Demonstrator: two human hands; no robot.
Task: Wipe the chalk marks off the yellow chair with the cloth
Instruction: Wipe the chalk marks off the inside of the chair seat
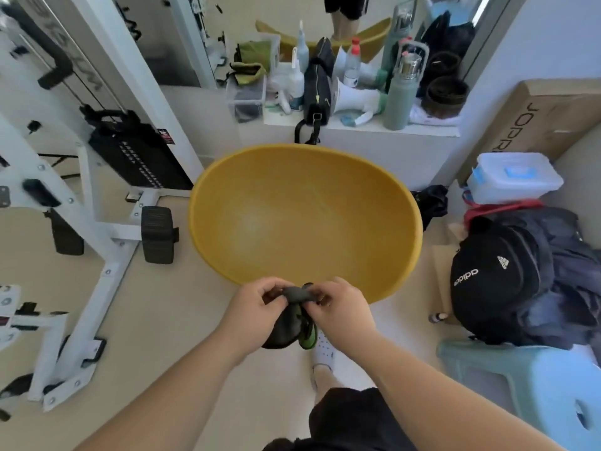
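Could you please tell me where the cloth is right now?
In the head view the cloth hangs at lower centre, pinched between the left hand and right hand, at the near rim of the yellow chair.

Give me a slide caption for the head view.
Left hand and right hand grip a dark cloth at the near rim of the yellow chair.

one yellow chair (305, 222), one cloth (297, 294), two hands (257, 307) (340, 309), one stool (536, 385)
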